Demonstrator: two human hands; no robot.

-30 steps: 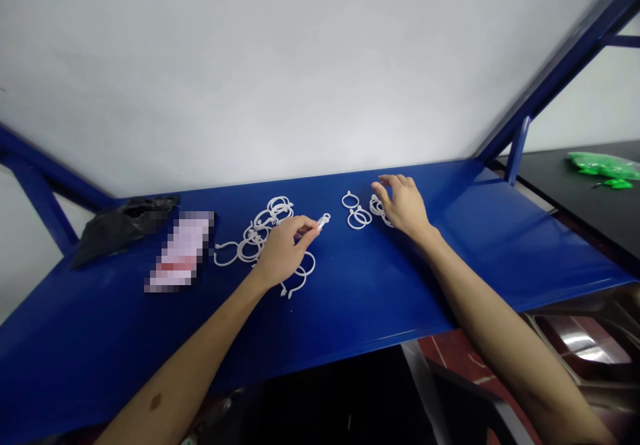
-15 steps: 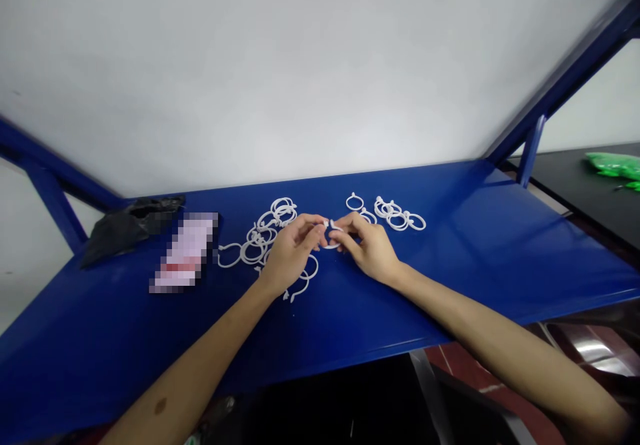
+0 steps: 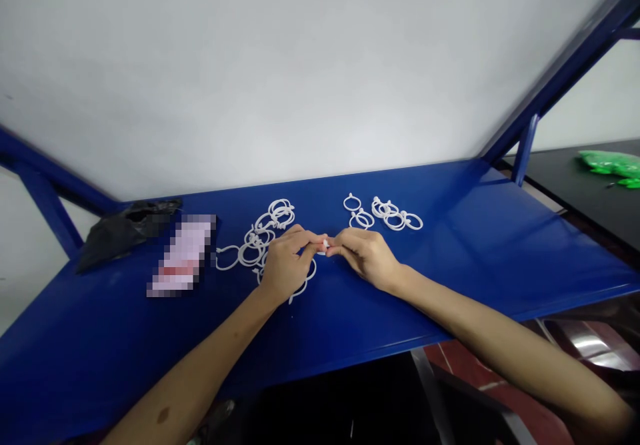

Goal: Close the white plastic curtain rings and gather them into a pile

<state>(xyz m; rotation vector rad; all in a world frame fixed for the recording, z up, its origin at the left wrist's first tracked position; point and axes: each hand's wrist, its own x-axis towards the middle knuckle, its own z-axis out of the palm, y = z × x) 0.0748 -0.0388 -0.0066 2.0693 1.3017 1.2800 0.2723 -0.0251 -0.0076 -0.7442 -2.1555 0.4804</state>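
Note:
My left hand (image 3: 284, 262) and my right hand (image 3: 367, 255) meet over the middle of the blue shelf (image 3: 450, 272). Between their fingertips they pinch one white plastic ring (image 3: 325, 245), mostly hidden by the fingers. A loose heap of open white rings (image 3: 260, 235) lies just behind and under my left hand. A smaller group of closed white rings (image 3: 387, 216) lies behind my right hand, apart from it.
A black plastic bag (image 3: 123, 228) and a blurred pink packet (image 3: 183, 255) lie at the shelf's left. Blue frame bars (image 3: 555, 88) rise at both ends before a white wall. Green items (image 3: 610, 165) sit on a dark table at right.
My right hand left the closed rings at the back and came to my left hand. Both hands now pinch the ring that my left hand held, pressed closer together.

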